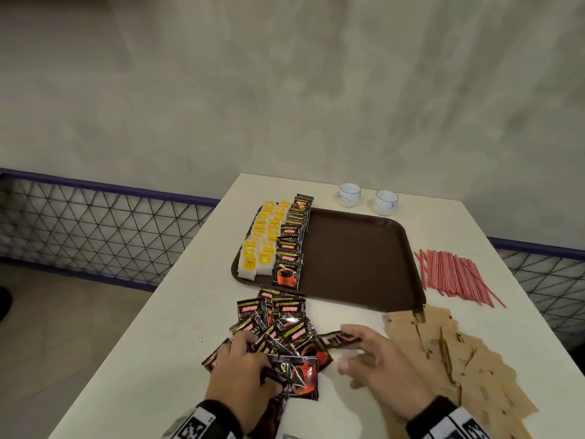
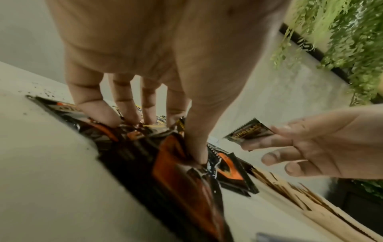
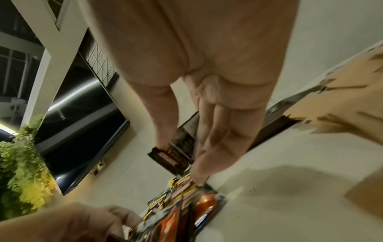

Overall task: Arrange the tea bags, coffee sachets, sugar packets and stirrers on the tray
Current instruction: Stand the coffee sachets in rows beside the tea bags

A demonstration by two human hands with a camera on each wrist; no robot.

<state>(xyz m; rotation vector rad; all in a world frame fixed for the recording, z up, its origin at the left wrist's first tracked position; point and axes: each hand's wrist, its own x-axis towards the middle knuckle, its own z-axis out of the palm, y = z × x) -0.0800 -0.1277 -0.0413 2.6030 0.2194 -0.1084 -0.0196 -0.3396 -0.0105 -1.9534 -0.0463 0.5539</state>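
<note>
Left hand (image 1: 240, 365): palm down on the loose coffee sachet pile (image 1: 278, 331); fingers spread and fairly straight, tips pressing the top sachets, thumb tip dug in among them in the left wrist view; no clear pinch.
Right hand (image 1: 384, 364): pinches a single coffee sachet (image 1: 340, 339) between thumb and forefinger; other fingers loose and half extended; sachet lifted just off the right edge of the pile.
Tray (image 1: 357, 267): brown, on the white surface (image 1: 164, 343), beyond the pile; right part bare.
On tray: two rows of yellow-tagged tea bags (image 1: 264, 242) along the left edge, one overlapping row of coffee sachets (image 1: 289, 245) just beside them.
Off tray: brown sugar packets (image 1: 459, 359) fanned out right of the hands, top ones touching the tray's near right corner; red-and-white stirrers (image 1: 456, 275) bundled right of the tray; two white cups (image 1: 367, 198) behind the tray.
Head view only: tray layout, stirrers, cups.
Left wrist view only: "SUPREMO" print on the held sachet; dark specks on the surface by the pile; green foliage at top right.
Right wrist view only: underside of the pinch, sachet print reading reversed.
Hard to make out: right fingers motion-blurred in head view; pile's near end cut off under the left wrist; sachet count unreadable.
</note>
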